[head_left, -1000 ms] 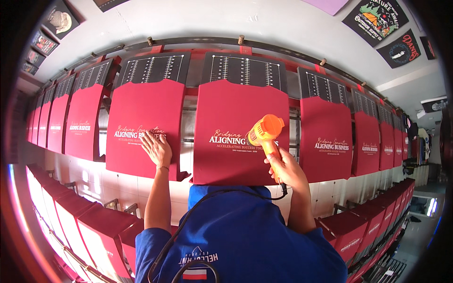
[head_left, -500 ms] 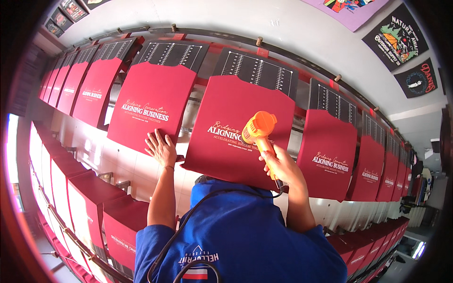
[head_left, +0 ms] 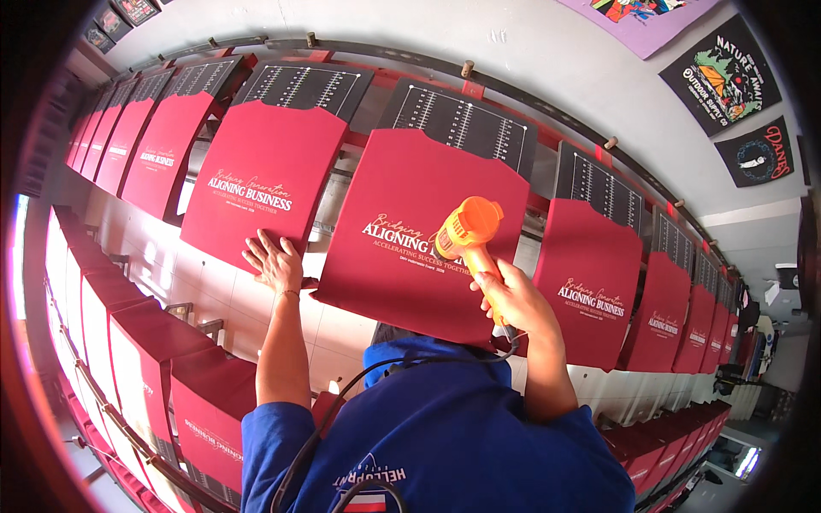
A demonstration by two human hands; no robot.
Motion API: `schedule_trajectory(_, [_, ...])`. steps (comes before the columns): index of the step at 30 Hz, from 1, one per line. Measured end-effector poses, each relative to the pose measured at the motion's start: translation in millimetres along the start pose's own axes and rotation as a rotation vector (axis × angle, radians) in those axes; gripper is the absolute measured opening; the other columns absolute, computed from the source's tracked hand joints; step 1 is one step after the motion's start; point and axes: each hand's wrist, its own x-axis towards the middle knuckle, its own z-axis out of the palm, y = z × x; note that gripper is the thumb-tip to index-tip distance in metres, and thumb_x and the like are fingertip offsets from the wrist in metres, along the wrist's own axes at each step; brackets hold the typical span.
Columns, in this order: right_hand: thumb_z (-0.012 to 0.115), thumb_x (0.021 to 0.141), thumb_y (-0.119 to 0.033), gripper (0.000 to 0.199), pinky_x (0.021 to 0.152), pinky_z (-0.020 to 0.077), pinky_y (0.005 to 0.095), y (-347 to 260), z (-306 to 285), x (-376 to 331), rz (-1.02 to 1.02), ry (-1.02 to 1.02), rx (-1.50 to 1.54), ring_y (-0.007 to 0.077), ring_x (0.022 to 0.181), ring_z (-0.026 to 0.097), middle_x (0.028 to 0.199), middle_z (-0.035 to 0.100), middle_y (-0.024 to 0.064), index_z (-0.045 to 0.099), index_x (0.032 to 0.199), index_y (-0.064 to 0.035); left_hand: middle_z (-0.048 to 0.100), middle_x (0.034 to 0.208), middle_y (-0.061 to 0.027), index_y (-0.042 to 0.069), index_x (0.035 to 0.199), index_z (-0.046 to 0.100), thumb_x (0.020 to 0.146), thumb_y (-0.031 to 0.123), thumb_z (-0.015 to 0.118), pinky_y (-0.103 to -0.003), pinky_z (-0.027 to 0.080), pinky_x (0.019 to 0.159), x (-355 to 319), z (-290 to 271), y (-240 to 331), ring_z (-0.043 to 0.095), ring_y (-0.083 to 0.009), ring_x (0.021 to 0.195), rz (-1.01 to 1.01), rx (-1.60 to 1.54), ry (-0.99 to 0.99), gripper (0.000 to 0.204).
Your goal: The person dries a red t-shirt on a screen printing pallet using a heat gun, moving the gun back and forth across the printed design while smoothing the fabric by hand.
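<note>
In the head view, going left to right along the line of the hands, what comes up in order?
Left hand flat on the lower edge of a red shirt → middle red shirt on its board → orange heat gun → right hand gripping its handle → next red shirt.

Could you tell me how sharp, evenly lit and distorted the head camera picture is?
Head view: strong fisheye bend curves the row of red shirts and darkens the rim; the orange heat gun and right hand are sharp; bright glare washes the far left edge.
</note>
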Motion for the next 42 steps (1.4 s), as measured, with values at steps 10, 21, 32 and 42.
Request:
schedule_trajectory(10, [0.051, 0.104, -0.029, 0.035, 0.056, 0.0525, 0.0253, 5, -2, -5, 0.013, 0.008, -0.066, 0.0092, 0.067, 0.059, 0.098, 0.064, 0.0074, 0.051, 0.123, 0.0008, 0.022, 0.164, -0.0066, 0.023, 0.154, 0.033, 0.097, 0.046, 0.045, -0.067, 0.031, 0.106, 0, 0, 0, 0.014, -0.0317, 0.151, -0.009, -0.061, 0.044, 0.063])
schedule_trajectory(21, [0.055, 0.102, -0.029, 0.031, 0.055, 0.0528, 0.0278, 7, -4, -10, 0.019, 0.046, -0.026, 0.0098, 0.062, 0.061, 0.079, 0.061, 0.0043, 0.053, 0.113, -0.0001, 0.027, 0.162, -0.0043, 0.024, 0.152, 0.038, 0.096, 0.043, 0.045, -0.066, 0.029, 0.109, -1, 0, 3, 0.018, -0.0308, 0.151, -0.04, -0.068, 0.065, 0.059])
schedule_trajectory(32, [0.054, 0.102, -0.032, 0.033, 0.052, 0.0518, 0.0271, 19, -12, -14, 0.01, 0.021, 0.023, 0.0105, 0.064, 0.06, 0.089, 0.061, 0.0052, 0.052, 0.113, 0.0001, 0.027, 0.162, -0.0048, 0.023, 0.152, 0.038, 0.097, 0.043, 0.044, -0.066, 0.03, 0.108, -1, 2, 1, 0.018, -0.0313, 0.151, -0.035, -0.066, 0.065, 0.059])
schedule_trajectory(42, [0.055, 0.102, -0.03, 0.03, 0.052, 0.0516, 0.0281, 24, -7, -19, -0.006, 0.113, -0.026, 0.0112, 0.061, 0.061, 0.077, 0.059, 0.0044, 0.053, 0.105, -0.0011, 0.027, 0.162, -0.0048, 0.022, 0.152, 0.038, 0.097, 0.043, 0.043, -0.064, 0.032, 0.108, -2, 0, 3, 0.02, -0.0306, 0.15, -0.027, -0.024, 0.072, 0.059])
